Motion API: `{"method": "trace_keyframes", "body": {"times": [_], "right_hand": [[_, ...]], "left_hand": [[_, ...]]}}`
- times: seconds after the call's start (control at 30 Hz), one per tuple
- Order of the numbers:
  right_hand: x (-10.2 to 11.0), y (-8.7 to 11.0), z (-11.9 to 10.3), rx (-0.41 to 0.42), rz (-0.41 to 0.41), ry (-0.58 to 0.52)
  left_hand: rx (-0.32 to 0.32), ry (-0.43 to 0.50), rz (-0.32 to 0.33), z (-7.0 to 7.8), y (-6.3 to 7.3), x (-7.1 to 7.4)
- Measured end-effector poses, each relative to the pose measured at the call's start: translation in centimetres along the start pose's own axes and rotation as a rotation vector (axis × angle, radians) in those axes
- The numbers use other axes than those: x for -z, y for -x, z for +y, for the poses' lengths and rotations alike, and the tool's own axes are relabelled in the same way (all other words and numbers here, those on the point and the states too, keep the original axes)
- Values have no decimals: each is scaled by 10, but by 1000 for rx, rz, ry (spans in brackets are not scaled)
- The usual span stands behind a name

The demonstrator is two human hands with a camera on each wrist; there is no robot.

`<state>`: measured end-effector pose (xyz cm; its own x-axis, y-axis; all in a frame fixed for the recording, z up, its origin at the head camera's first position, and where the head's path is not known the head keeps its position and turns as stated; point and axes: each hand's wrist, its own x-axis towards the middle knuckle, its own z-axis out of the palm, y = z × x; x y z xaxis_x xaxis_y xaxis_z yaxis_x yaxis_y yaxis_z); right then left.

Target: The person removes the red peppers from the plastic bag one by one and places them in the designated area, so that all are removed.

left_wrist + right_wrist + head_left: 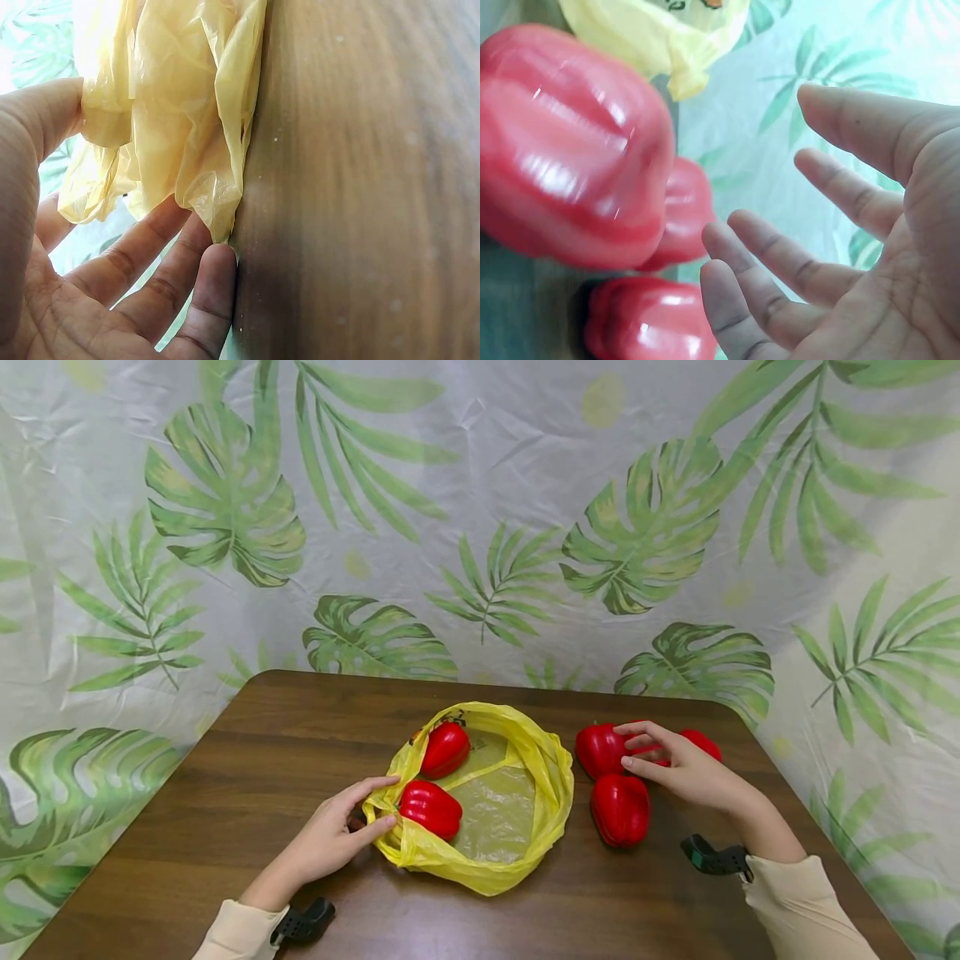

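A yellow plastic bag stands on the table with its mouth spread wide and rolled. Two red bell peppers lie inside along its left: one bell pepper farther back, another bell pepper nearer. At the left rim my left hand holds the bag, thumb and index over the edge, other fingers against the outside. My right hand, fingers parted and gently bent, hovers over the red bell peppers right of the bag. A front bell pepper and a back bell pepper lie beside its fingertips; nothing is in its grasp.
Partly behind the right hand, a further red bell pepper shows at the right. The brown wooden table ends at a back edge before a leaf-print curtain. Each wrist wears a black strapped camera.
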<state>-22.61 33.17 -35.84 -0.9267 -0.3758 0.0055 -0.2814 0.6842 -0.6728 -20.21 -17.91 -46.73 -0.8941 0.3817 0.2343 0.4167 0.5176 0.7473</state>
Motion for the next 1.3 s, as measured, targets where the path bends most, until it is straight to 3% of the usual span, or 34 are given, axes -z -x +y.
{"method": "trace_keyframes", "body": {"times": [0.67, 0.93, 1.3], "right_hand": [[-21, -44, -50, 40, -87, -16], [-32, -65, -64, 101, -161, -62], [-54, -90, -91, 103, -276, -98]], "left_hand": [[-23, 3, -2, 1, -1, 0], [-27, 5, -3, -1, 0, -1], [-32, 7, -1, 0, 0, 0]]}}
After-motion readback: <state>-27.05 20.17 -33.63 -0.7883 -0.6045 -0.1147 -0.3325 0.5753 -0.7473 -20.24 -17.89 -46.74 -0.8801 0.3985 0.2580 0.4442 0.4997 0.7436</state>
